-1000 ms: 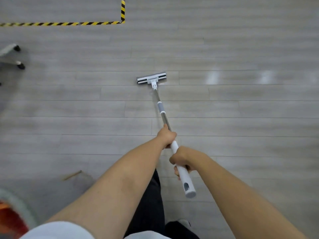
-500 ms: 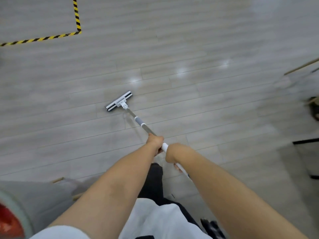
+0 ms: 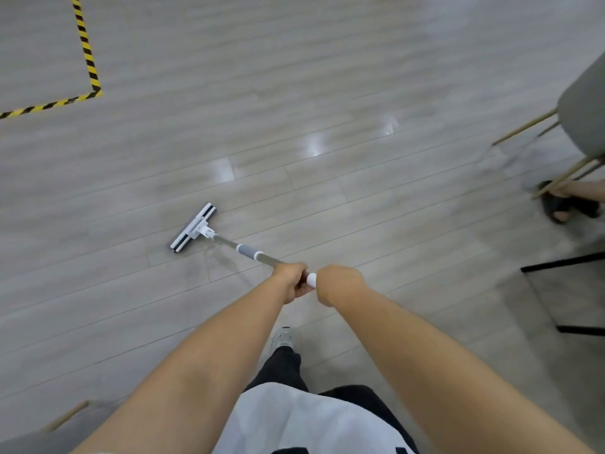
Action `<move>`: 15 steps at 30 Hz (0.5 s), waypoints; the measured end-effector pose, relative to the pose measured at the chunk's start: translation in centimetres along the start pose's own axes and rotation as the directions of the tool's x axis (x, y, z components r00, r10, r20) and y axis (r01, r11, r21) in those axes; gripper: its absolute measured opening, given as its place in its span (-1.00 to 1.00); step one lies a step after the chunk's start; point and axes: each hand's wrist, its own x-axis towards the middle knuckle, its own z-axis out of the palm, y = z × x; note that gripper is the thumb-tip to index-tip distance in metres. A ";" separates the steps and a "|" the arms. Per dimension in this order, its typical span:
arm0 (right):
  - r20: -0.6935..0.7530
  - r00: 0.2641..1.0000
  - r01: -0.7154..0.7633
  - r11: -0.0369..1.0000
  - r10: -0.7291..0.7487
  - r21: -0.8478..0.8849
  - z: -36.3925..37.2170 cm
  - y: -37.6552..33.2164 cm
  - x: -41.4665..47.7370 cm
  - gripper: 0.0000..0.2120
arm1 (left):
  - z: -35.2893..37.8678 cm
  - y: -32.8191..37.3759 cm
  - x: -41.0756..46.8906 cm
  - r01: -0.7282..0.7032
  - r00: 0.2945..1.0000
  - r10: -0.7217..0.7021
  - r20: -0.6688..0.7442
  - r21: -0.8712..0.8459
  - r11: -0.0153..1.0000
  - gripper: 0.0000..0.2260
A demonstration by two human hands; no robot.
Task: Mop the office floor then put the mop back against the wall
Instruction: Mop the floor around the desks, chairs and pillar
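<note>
Since left hand [image 3: 289,280] & right hand [image 3: 339,283] curl round its top end, slim white-grey flat mop [image 3: 193,228] prob. handles light, stiff.

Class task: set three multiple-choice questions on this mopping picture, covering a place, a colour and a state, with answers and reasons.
1. Where does the white flat mop head lie?
A. on the grey plank floor
B. against a wall
C. in a bucket

2. What colours has the striped tape on the floor?
A. red and white
B. yellow and black
C. blue and green

3. How is the mop's long handle held?
A. by one hand alone
B. by both, the left hand ahead of the right hand
C. by no hand

1 A: the head rests flat on the planks.
2 B: its stripes alternate yellow and black.
3 B: both hands grip the handle's upper end.
</note>
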 end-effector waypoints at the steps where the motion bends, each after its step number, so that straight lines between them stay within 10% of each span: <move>1: -0.013 1.000 -0.001 1.000 0.001 0.010 -0.3 0.7 0.5 -0.81 | 0.6 0.5 0.2 0.002 1.000 -0.002 0.003 0.005 1.000 -0.88; 15: 0.136 0.978 0.168 0.982 -0.155 -0.091 -1.4 17.1 5.4 -0.80 | 16.6 0.5 4.3 0.026 0.993 -0.046 -0.110 -0.173 0.985 -0.80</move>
